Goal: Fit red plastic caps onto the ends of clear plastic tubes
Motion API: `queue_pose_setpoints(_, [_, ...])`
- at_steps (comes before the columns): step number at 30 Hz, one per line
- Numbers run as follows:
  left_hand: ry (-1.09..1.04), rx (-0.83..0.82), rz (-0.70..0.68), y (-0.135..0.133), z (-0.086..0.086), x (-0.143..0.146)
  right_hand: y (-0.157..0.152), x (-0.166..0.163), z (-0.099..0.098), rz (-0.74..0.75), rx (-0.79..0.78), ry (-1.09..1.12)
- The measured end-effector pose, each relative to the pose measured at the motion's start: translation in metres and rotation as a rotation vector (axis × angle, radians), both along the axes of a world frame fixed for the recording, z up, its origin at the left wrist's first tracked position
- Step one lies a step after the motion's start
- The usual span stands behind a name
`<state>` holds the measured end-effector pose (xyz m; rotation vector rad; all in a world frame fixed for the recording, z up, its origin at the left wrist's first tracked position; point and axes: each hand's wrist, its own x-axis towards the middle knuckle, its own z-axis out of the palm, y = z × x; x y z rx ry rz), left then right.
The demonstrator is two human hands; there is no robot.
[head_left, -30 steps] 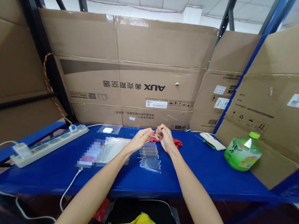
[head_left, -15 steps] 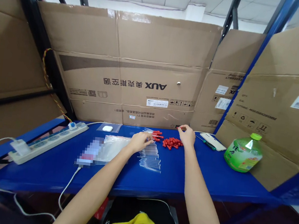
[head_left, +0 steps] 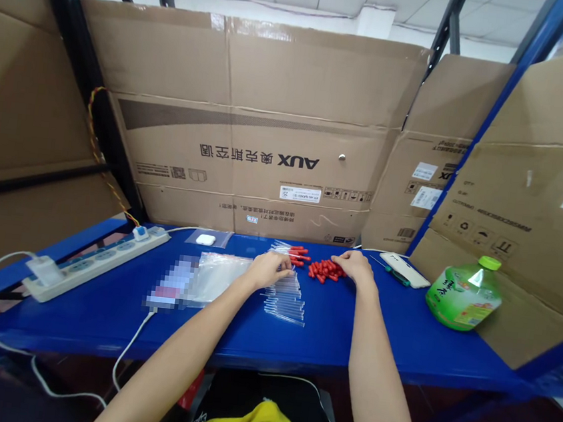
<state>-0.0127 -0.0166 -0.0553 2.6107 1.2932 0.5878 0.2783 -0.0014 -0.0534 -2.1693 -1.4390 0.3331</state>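
Resting left hand (head_left: 268, 270) curled on clear tubes (head_left: 286, 299), right hand (head_left: 356, 267) curled over red caps (head_left: 323, 270), hiding any grip; best to pinch one cap, steadying one tube.

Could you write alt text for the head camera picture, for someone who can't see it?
A person's left hand is on a row of clear tubes and the right hand beside a pile of small red caps, on a blue shelf backed by cardboard boxes.

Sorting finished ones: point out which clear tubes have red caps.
The capped tubes at the row's far end, just beyond the left hand; the nearer tubes show no caps.
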Motion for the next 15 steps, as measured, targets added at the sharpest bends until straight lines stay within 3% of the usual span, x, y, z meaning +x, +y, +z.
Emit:
queue_pose_setpoints(11, [-0.126, 0.119, 0.203, 0.003, 0.002, -0.001, -0.003, -0.006, 0.002, -0.061, 0.101, -0.064])
queue_pose_setpoints(13, [-0.140, 0.123, 0.251, 0.005, 0.000, -0.002, -0.006, -0.020, 0.006, -0.012, 0.198, -0.107])
queue_pose_setpoints(15, [-0.151, 0.119, 0.293, 0.006, -0.001, -0.003, -0.008, -0.038, 0.009, 0.144, 0.325, -0.177])
